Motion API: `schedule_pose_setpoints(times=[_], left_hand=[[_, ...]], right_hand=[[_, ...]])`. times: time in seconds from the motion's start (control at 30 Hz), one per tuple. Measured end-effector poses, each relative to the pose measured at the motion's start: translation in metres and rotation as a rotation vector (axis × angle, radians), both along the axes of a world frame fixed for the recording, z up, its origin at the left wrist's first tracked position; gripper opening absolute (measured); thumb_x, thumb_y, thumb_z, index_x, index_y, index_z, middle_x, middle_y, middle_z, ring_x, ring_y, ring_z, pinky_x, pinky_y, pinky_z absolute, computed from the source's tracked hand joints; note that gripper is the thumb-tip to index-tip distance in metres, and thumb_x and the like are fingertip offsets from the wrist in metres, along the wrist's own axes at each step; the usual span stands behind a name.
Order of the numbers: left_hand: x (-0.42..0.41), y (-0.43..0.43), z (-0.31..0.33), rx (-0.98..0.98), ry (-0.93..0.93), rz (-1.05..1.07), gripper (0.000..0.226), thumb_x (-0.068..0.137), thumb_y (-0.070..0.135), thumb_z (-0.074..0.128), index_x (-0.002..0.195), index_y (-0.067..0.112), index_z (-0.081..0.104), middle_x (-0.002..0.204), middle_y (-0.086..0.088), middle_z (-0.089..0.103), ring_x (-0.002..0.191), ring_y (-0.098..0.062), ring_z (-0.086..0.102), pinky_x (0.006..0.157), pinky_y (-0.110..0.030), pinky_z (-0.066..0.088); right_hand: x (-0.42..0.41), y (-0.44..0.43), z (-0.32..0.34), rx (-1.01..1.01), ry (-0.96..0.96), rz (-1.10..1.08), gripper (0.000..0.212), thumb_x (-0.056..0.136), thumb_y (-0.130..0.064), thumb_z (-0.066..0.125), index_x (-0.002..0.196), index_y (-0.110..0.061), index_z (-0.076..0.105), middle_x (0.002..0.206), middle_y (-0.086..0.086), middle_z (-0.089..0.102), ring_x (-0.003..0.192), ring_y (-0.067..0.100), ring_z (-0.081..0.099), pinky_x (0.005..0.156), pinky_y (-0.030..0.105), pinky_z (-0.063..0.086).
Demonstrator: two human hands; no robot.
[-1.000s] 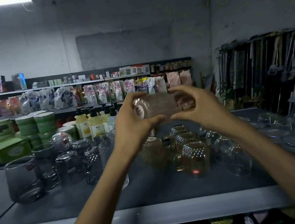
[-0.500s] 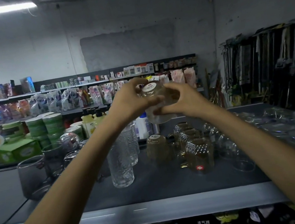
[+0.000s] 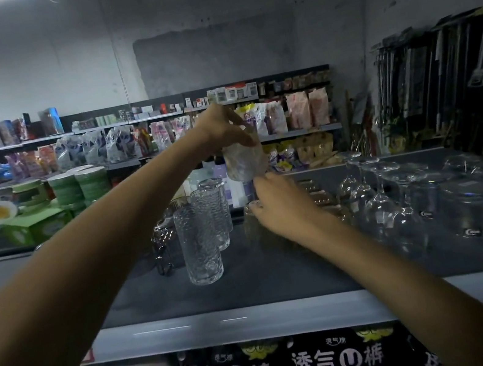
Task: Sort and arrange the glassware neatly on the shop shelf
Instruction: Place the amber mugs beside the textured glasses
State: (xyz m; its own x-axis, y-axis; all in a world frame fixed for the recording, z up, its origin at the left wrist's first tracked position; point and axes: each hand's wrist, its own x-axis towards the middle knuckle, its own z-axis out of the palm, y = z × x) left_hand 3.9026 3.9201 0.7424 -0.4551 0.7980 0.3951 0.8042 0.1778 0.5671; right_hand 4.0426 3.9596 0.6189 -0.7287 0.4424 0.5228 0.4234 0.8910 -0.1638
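My left hand (image 3: 219,128) grips a short clear textured glass (image 3: 243,161) from above and holds it in the air over the back of the grey shelf (image 3: 227,327). My right hand (image 3: 282,204) is lower, just under that glass, fingers apart, its thumb against an upside-down amber glass (image 3: 253,229). More amber glasses are mostly hidden behind this hand. Three tall textured tumblers (image 3: 199,245) stand in a row running front to back, left of the hands.
Upside-down wine glasses (image 3: 379,203) and clear glass bowls (image 3: 467,207) fill the shelf's right side. A dark glass mug (image 3: 161,248) stands left of the tumblers. Packaged goods (image 3: 339,359) sit below the shelf, and stocked aisles lie behind.
My right hand has let go of the textured glass and dropped onto the amber glasses. My left hand alone now holds the glass upright. The view has shifted right.
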Motion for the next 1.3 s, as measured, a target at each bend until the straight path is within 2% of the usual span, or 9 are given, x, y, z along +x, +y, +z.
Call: schedule_pose_setpoints(times=[0.1, 0.17, 0.27, 0.5, 0.6, 0.77, 0.9, 1.13, 1.3], left_hand=[[-0.011, 0.009, -0.005, -0.031, 0.005, -0.028, 0.057, 0.077, 0.017, 0.089, 0.130, 0.006, 0.068, 0.125, -0.016, 0.069, 0.108, -0.040, 0.068, 0.056, -0.022, 0.056], [-0.016, 0.014, -0.008, -0.067, 0.004, -0.046, 0.057, 0.078, 0.019, 0.088, 0.131, 0.008, 0.068, 0.126, -0.014, 0.068, 0.101, -0.034, 0.068, 0.067, -0.028, 0.054], [-0.025, 0.021, -0.011, -0.125, -0.006, -0.066, 0.056, 0.081, 0.020, 0.085, 0.133, 0.014, 0.067, 0.124, -0.010, 0.067, 0.087, -0.020, 0.063, 0.060, -0.024, 0.053], [-0.039, 0.032, -0.015, -0.264, 0.061, -0.142, 0.059, 0.086, 0.011, 0.079, 0.142, 0.014, 0.060, 0.136, -0.007, 0.063, 0.110, -0.023, 0.062, 0.079, -0.029, 0.058], [-0.045, 0.037, -0.021, -0.345, 0.094, -0.189, 0.060, 0.085, 0.009, 0.080, 0.141, 0.016, 0.061, 0.134, 0.000, 0.063, 0.111, -0.021, 0.063, 0.082, -0.029, 0.058], [-0.050, 0.056, -0.040, -0.459, 0.165, -0.204, 0.062, 0.083, 0.014, 0.085, 0.140, 0.014, 0.062, 0.137, -0.004, 0.064, 0.112, -0.024, 0.065, 0.083, -0.031, 0.058], [-0.054, 0.070, -0.054, -0.564, 0.261, -0.185, 0.057, 0.084, 0.016, 0.084, 0.137, 0.015, 0.065, 0.130, -0.002, 0.066, 0.119, -0.027, 0.065, 0.098, -0.043, 0.057], [-0.058, 0.085, -0.078, -0.624, 0.200, -0.138, 0.052, 0.086, 0.010, 0.082, 0.135, 0.012, 0.065, 0.113, -0.004, 0.066, 0.089, -0.020, 0.063, 0.079, -0.032, 0.057], [-0.066, 0.090, -0.094, -0.625, 0.233, -0.108, 0.058, 0.086, 0.013, 0.082, 0.140, 0.013, 0.060, 0.132, -0.011, 0.065, 0.098, -0.025, 0.068, 0.069, -0.026, 0.059]], right_hand=[[-0.015, -0.007, -0.022, 0.058, -0.137, -0.091, 0.044, 0.098, -0.029, 0.061, 0.133, -0.004, 0.052, 0.135, 0.019, 0.052, 0.122, 0.038, 0.052, 0.090, 0.044, 0.049], [-0.024, -0.008, -0.034, 0.059, -0.183, -0.144, 0.054, 0.097, -0.031, 0.063, 0.141, -0.004, 0.047, 0.142, 0.021, 0.048, 0.128, 0.041, 0.047, 0.096, 0.047, 0.049], [-0.034, -0.008, -0.053, 0.060, -0.140, -0.202, 0.063, 0.094, -0.024, 0.068, 0.147, -0.004, 0.040, 0.144, 0.022, 0.044, 0.128, 0.043, 0.047, 0.093, 0.047, 0.052], [-0.023, -0.026, -0.079, 0.084, 0.139, -0.225, 0.051, 0.083, -0.026, 0.083, 0.124, -0.012, 0.055, 0.124, 0.017, 0.055, 0.104, 0.035, 0.058, 0.075, 0.040, 0.056], [-0.005, -0.041, -0.086, 0.022, 0.238, -0.170, 0.053, 0.085, -0.031, 0.080, 0.125, -0.016, 0.048, 0.136, 0.019, 0.048, 0.113, 0.038, 0.055, 0.077, 0.043, 0.056], [0.009, -0.047, -0.097, 0.005, 0.319, -0.134, 0.043, 0.088, -0.038, 0.073, 0.122, -0.021, 0.051, 0.139, 0.011, 0.049, 0.119, 0.033, 0.054, 0.085, 0.042, 0.056], [0.012, -0.043, -0.103, -0.010, 0.366, -0.096, 0.042, 0.093, -0.042, 0.065, 0.129, -0.025, 0.054, 0.144, 0.004, 0.048, 0.125, 0.028, 0.053, 0.092, 0.040, 0.054], [0.012, -0.042, -0.106, -0.047, 0.411, -0.075, 0.044, 0.092, -0.041, 0.068, 0.132, -0.026, 0.057, 0.147, 0.001, 0.048, 0.129, 0.026, 0.053, 0.091, 0.039, 0.056], [0.012, -0.042, -0.106, -0.091, 0.432, -0.085, 0.044, 0.090, -0.042, 0.070, 0.130, -0.029, 0.058, 0.148, -0.002, 0.047, 0.125, 0.025, 0.056, 0.091, 0.038, 0.056]])
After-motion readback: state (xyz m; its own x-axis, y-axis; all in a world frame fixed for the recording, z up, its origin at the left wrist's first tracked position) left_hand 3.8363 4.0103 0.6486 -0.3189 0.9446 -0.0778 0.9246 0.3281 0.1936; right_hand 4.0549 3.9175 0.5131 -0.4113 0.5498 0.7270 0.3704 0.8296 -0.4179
